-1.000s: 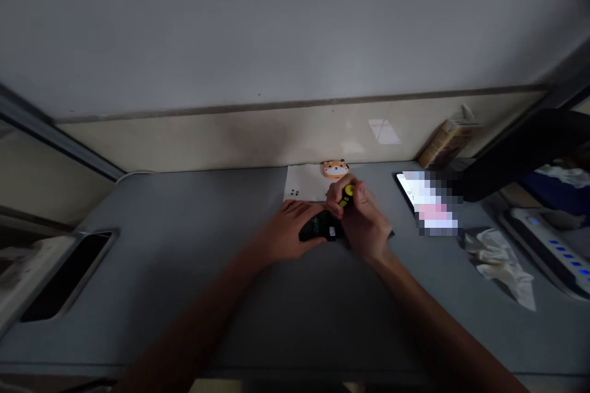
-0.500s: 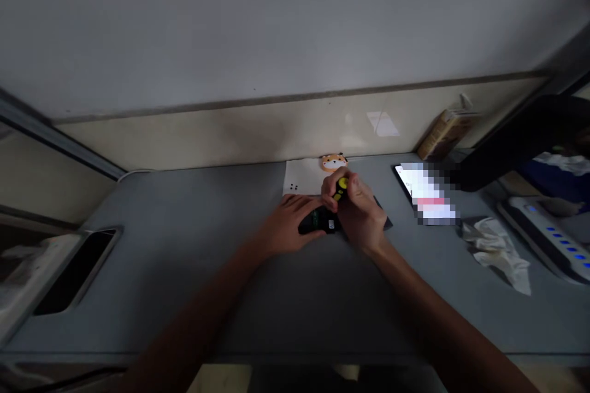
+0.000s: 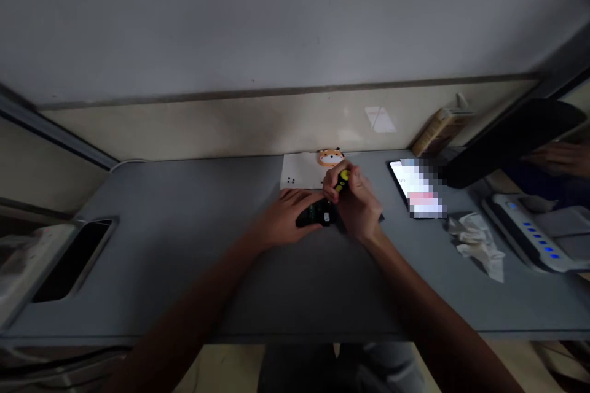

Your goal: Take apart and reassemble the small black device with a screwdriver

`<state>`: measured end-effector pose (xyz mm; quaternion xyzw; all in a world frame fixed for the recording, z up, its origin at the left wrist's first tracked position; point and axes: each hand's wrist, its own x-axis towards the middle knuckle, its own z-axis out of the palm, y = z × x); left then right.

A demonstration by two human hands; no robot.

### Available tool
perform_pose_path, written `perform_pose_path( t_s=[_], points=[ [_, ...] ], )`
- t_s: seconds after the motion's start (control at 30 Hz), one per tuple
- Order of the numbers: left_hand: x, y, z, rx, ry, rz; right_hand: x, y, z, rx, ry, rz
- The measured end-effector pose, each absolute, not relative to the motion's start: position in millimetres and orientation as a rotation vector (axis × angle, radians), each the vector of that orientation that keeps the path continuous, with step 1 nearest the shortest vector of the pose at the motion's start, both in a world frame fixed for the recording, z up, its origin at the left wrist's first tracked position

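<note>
A small black device with a green-lit part lies on the grey table. My left hand rests on its left side, fingers lying over it and holding it down. My right hand is closed round a screwdriver with a yellow and black handle, held upright with its tip down on the device. Just behind them lies a white sheet of paper with a few small dark screws on it.
An orange animal figure sits at the back wall. A lit phone lies to the right, then a crumpled tissue and a power strip with blue lights. A carton leans at the wall. Another person's hand shows far right.
The view has tilted, so everything sits a little higher in the frame. My hands keep their hold on the device and the screwdriver. Another person's hand has come into view at the far right.
</note>
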<state>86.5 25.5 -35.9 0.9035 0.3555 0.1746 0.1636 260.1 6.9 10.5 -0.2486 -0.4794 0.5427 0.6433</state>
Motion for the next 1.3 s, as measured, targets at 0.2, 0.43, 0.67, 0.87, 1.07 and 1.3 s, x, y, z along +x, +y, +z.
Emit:
perform_pose_path(
  t_s=[0.2,0.43,0.67,0.87,1.07,1.3],
  points=[
    [85.5,26.9,-38.8,2.594,1.008,0.491,259.4,8.7,10.4,-0.568,-1.068,1.259],
    [86.3,26.4,-38.1,2.598,1.024,0.496,259.2,8.7,10.7,-0.567,-1.041,1.255],
    [87.0,27.0,-39.2,2.587,1.03,0.515,258.2,9.9,8.4,-0.561,-1.051,1.254],
    [87.0,26.5,-38.8,2.587,1.027,0.519,257.1,8.4,8.5,-0.58,-1.067,1.25],
    [86.8,25.8,-36.8,2.583,1.024,0.51,258.2,9.1,9.8,-0.566,-1.066,1.272],
    [87.4,25.5,-33.9,2.592,1.032,0.478,257.7,8.5,10.2,-0.564,-1.054,1.24]
  ],
)
